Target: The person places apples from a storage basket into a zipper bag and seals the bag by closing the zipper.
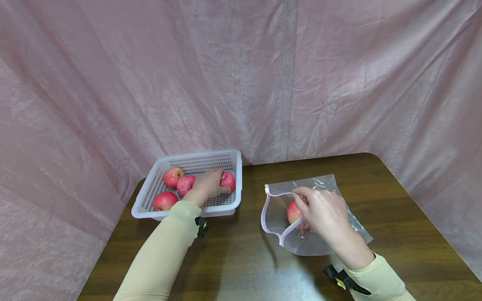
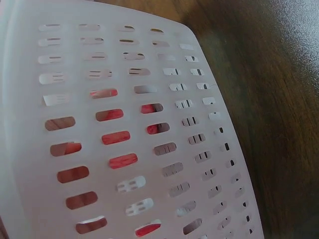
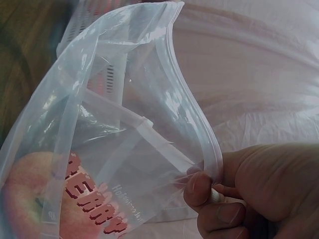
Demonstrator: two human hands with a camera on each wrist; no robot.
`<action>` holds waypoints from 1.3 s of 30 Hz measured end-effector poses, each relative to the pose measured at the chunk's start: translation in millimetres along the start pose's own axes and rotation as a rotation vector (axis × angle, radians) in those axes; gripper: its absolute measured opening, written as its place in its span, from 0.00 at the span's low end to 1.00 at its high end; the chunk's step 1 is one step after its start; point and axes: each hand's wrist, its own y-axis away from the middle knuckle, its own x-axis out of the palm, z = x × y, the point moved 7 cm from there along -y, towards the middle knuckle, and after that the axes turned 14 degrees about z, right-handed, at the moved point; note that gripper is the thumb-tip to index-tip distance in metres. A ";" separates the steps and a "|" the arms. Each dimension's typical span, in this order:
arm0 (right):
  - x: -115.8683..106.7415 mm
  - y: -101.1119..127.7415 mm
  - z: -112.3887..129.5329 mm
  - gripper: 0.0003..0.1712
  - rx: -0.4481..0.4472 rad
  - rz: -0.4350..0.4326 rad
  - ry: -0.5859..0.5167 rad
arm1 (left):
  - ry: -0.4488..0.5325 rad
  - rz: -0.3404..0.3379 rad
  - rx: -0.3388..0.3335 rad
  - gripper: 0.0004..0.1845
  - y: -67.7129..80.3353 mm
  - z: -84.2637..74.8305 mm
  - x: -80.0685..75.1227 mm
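Plastic bag [image 1: 314,246], right half of desk [image 1: 252,246]: right fingers [image 3: 231,215] pinch rim [image 1: 291,229] | basket [image 1: 226,209], far-left corner: left fingers [image 1: 216,174] curl round apple [image 1: 229,181] | one-sided pinch could let rim collapse

A creased pink curtain [image 1: 226,83] hangs behind a glossy brown wooden table [image 1: 395,225].

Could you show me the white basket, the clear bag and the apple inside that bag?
White basket [image 1: 239,177], head view: its right rim.
Clear bag [image 1: 314,244], head view: film near its lower edge.
Bagged apple [image 1: 293,212], head view: its reddish skin.
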 end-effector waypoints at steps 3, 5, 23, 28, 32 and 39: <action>0.4 0.1 -0.5 0.05 0.003 0.002 0.000 | 0.012 -0.001 0.001 0.48 -0.2 0.6 0.5; 0.7 0.4 -0.8 0.06 0.005 0.004 0.000 | 0.018 -0.002 0.002 0.48 -0.5 1.2 1.1; 0.6 -0.2 -0.1 0.06 -0.006 -0.002 -0.004 | 0.097 -0.141 0.055 0.48 8.0 10.7 -11.8; 0.8 -0.4 -0.3 0.06 -0.008 -0.003 -0.001 | 0.109 -0.187 0.051 0.48 11.9 12.3 -17.4; 0.9 -0.4 -0.3 0.06 -0.010 -0.006 0.000 | 0.125 -0.216 0.048 0.47 14.4 12.5 -19.6; 0.6 -1.1 -0.6 0.06 -0.004 -0.006 0.001 | 0.183 -0.283 0.069 0.47 24.0 8.9 -25.1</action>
